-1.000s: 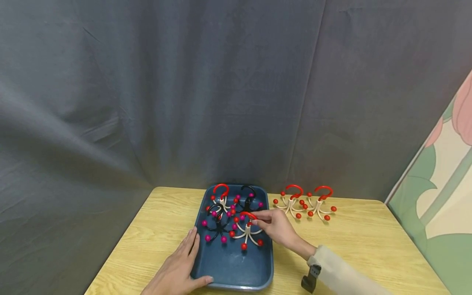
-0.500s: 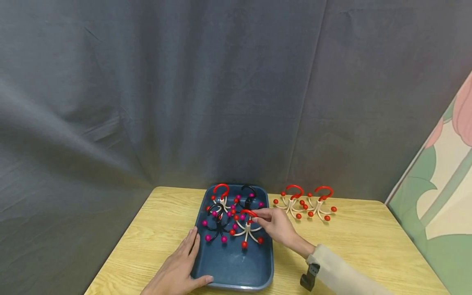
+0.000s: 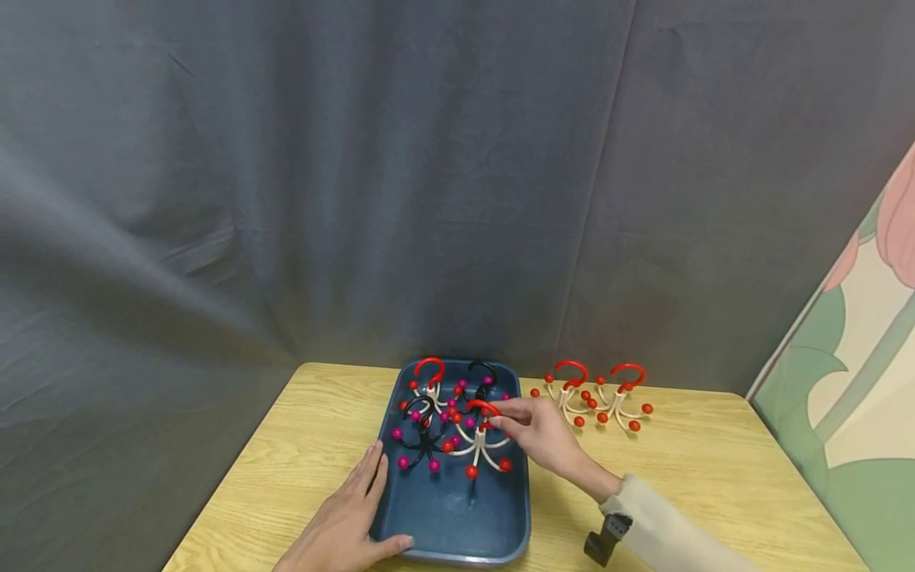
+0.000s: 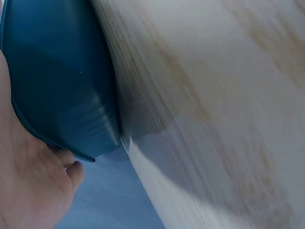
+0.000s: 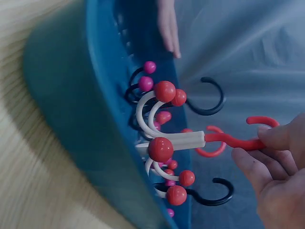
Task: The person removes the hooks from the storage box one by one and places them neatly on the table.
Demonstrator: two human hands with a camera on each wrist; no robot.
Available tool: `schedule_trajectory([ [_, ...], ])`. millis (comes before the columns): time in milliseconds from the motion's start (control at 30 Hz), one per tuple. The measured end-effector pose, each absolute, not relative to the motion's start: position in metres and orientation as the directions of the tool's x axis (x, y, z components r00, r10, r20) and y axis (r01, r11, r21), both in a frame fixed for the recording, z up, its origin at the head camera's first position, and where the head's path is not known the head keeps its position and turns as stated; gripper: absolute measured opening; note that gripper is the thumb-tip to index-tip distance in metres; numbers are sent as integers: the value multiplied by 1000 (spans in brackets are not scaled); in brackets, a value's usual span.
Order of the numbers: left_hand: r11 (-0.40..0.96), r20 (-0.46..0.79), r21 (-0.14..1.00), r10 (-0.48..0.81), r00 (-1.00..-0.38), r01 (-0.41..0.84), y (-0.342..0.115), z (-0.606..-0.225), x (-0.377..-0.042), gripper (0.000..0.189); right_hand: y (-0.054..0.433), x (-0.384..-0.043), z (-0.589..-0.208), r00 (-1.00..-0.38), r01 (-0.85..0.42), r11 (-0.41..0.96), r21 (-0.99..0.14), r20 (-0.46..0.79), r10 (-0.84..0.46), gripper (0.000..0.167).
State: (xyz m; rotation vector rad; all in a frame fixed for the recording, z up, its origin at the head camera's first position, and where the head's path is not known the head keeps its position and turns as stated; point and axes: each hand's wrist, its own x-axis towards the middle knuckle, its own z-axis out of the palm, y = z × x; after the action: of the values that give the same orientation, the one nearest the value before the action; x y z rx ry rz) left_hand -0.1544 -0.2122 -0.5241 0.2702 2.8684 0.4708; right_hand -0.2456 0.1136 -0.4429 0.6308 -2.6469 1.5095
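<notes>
Lifted slightly over the last second, the white plastic claw-shaped hanger with a red hook and red ball tips (image 3: pixel 480 437) is upright above the tray floor, pinched by its hook between thumb and fingers of the right grip (image 3: pixel 539 429). Nearest, well to the left of that grip, the left grip (image 3: pixel 346 508) lies with fingers fairly straight along the left rim of a dark-blue rectangular plastic tray (image 3: pixel 457 524), its thumb at the near rim.

Tray floor runs from below the held hanger to the near rim; the right rim passes beneath the right grip. Also in the tray, left of this grip, stands a black plastic claw-shaped hanger with pink ball tips (image 3: pixel 423 435); whether it touches the held one I cannot tell. Beyond and left of the grip are a matching black hanger (image 3: pixel 482 394) and, farther left, another red-and-white hanger (image 3: pixel 431 392).

Right of and beyond the grip, two more red-and-white hangers (image 3: pixel 620 401) stand side by side on the light wood-grain table (image 3: pixel 686 461). Its surface extends rightward from the grip to a slanting edge; a grey cloth curtain (image 3: pixel 429 183) hangs behind.
</notes>
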Motion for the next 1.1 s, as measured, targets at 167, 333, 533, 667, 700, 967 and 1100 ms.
schedule_trajectory([
  [167, 931, -181, 333, 220, -959, 151, -212, -525, -156, 133, 119, -244, -431, -918, -364, 425, -829, 240, -317, 23],
  [333, 933, -167, 321, 226, -960, 163, -213, -526, -157, 134, 129, -243, -420, -927, -345, 406, -847, 238, -291, 26],
  [533, 931, -173, 331, 221, -960, 154, -212, -526, -157, 132, 142, -241, -406, -926, -351, 394, -849, 254, -278, 28],
  [667, 930, -179, 337, 215, -960, 145, -212, -525, -158, 132, 153, -239, -400, -921, -375, 393, -840, 289, -260, 28],
  [700, 930, -182, 339, 213, -960, 142, -212, -525, -158, 131, 155, -239, -399, -922, -375, 393, -840, 294, -252, 29],
  [967, 933, -187, 335, 207, -960, 136, -212, -524, -157, 131, 179, -235, -395, -930, -362, 388, -848, 298, -217, 32],
  [1100, 934, -190, 330, 208, -959, 137, -212, -525, -157, 131, 190, -231, -394, -931, -363, 396, -844, 307, -198, 33],
])
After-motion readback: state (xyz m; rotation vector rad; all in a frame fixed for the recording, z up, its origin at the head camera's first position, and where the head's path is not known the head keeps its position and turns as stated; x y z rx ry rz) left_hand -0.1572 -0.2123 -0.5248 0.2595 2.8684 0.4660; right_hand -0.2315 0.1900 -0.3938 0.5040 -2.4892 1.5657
